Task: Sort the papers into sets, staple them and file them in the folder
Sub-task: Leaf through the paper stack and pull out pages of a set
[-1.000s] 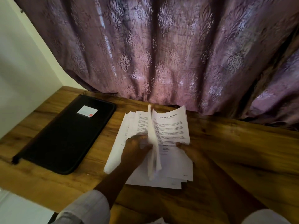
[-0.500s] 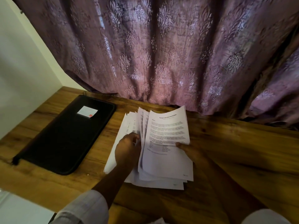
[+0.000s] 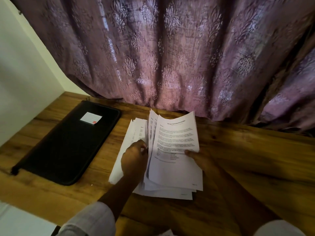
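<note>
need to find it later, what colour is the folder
The folder is black with a small white label, seen in the head view.

Illumination is dim overall. Daylight filters through the curtain [image 3: 170,57], leaving a pale sheen on its embossed pattern and deep shadow in the folds. The wall [image 3: 25,74] at left is the brightest area. The papers [image 3: 175,166] are moderately lit, their print soft and largely unreadable. The near table [image 3: 170,218] lies in shadow. Wide-angle distortion bends straight edges towards the corners.
</note>
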